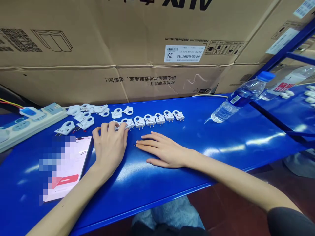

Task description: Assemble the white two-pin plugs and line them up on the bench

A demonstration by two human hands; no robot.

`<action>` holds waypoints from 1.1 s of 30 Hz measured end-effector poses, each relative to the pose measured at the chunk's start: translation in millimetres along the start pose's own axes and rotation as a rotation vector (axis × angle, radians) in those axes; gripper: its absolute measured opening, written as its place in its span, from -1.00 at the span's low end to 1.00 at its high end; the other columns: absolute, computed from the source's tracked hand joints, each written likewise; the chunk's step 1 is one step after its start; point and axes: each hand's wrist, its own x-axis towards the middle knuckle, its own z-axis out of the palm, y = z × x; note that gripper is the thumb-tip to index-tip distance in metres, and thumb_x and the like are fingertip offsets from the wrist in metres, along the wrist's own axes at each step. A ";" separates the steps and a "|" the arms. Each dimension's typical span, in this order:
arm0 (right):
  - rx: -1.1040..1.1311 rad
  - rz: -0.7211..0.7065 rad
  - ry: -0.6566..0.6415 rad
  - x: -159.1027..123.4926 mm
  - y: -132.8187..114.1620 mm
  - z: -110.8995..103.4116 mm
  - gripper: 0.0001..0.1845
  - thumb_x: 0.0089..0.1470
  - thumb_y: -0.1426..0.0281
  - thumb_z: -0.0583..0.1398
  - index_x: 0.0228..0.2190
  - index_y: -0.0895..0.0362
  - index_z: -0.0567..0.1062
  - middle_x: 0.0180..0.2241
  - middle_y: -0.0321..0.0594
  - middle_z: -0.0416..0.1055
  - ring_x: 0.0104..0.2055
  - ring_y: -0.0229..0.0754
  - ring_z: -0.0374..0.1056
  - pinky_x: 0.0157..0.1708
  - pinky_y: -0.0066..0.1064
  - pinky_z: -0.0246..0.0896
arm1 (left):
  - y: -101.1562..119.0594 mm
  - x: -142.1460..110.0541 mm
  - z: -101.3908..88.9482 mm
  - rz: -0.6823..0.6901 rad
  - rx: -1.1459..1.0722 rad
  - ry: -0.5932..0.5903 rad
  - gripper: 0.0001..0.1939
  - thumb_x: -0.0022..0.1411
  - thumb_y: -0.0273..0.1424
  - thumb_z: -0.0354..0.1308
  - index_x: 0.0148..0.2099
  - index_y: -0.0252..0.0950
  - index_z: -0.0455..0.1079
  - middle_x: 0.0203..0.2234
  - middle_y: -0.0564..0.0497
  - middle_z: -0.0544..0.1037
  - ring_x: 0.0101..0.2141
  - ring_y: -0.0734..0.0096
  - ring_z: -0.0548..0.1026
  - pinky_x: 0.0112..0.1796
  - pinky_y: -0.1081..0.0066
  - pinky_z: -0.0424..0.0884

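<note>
White two-pin plug pieces with round finger holes stand in a row on the blue table (194, 144); one is the plug at the right end (178, 115). My left hand (109, 144) bends over the row's left end. Its index finger and thumb close at the edge of a white plug (128, 123), and its fingers partly cover another plug beside it. My right hand (163, 149) lies low over the table before the row, palm down, fingers stretched out and apart. Close to its fingertips is a tiny dark piece (135, 144), too small to name.
Several loose white plug parts (92, 108) lie at the back left near a power strip (36, 123). A phone (70, 167) rests beside my left forearm. Water bottles (242, 96) stand at the right by a blue metal frame (273, 62). Cardboard (137, 39) walls the back.
</note>
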 end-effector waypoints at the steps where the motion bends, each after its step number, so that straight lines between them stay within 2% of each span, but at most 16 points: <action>1: -0.005 -0.004 -0.004 0.0 -0.4 0.4 -0.40 0.44 0.21 0.08 0.37 0.21 0.22 0.40 -0.04 0.21 0.48 0.00 0.02 0.47 0.05 -0.07 | -0.3 0.1 0.4 0.004 0.003 0.001 -0.55 0.50 -0.30 -0.18 0.11 -0.30 0.50 -0.06 -0.33 0.58 -0.03 -0.18 0.45 -0.02 -0.08 0.27; 9: 0.002 -0.005 -0.021 -0.1 0.4 0.8 -0.42 0.45 0.19 0.07 0.35 0.22 0.26 0.39 -0.09 0.24 0.48 0.04 0.03 0.49 0.02 -0.10 | -2.5 0.0 0.8 0.010 0.036 -0.005 -0.55 0.49 -0.35 -0.20 0.08 -0.29 0.50 -0.05 -0.31 0.58 -0.05 -0.17 0.46 -0.03 -0.07 0.28; 15: 0.045 0.014 0.024 -1.0 0.4 -1.8 -0.44 0.42 0.23 0.11 0.32 0.19 0.28 0.31 -0.03 0.35 0.40 0.00 0.14 0.42 0.03 0.04 | -1.5 -0.4 -1.6 -0.044 0.004 -0.021 -0.55 0.44 -0.38 -0.18 0.18 -0.43 0.40 -0.03 -0.40 0.55 -0.02 -0.24 0.46 -0.01 -0.11 0.29; 19: 0.050 0.026 0.050 -2.1 1.3 -1.7 -0.41 0.41 0.23 0.11 0.34 0.23 0.24 0.27 0.01 0.37 0.36 0.01 0.17 0.37 0.00 0.11 | -2.5 -1.9 -2.5 -0.067 0.028 -0.070 -0.58 0.37 -0.42 -0.14 0.12 -0.48 0.39 -0.10 -0.41 0.55 -0.05 -0.25 0.47 -0.04 -0.10 0.29; 24: 0.043 0.036 0.063 -2.9 3.6 -0.9 -0.39 0.40 0.23 0.12 0.34 0.25 0.23 0.27 0.06 0.36 0.33 0.03 0.19 0.36 0.01 0.12 | -0.5 -4.5 -3.9 -0.036 0.092 -0.080 -0.65 0.37 -0.41 -0.13 0.04 -0.44 0.38 -0.19 -0.35 0.55 -0.11 -0.20 0.48 -0.15 -0.02 0.32; 29: 0.037 0.059 0.067 -3.3 3.8 0.8 -0.41 0.42 0.22 0.09 0.34 0.24 0.22 0.26 0.05 0.36 0.33 0.04 0.19 0.36 0.00 0.11 | 2.4 -6.7 -8.0 -0.011 0.099 0.034 -0.71 0.38 -0.41 -0.11 -0.02 -0.38 0.38 -0.23 -0.26 0.57 -0.16 -0.09 0.49 -0.11 0.00 0.30; 33: 0.039 0.093 0.134 -4.5 6.8 1.3 -0.29 0.42 0.23 0.08 0.42 0.26 0.03 0.28 0.11 0.31 0.31 0.08 0.20 0.33 0.02 0.17 | 12.2 -12.0 -14.6 0.042 -0.076 0.200 -0.81 0.35 -0.40 0.01 -0.06 -0.33 0.38 -0.22 -0.19 0.59 -0.18 0.04 0.52 -0.07 0.08 0.33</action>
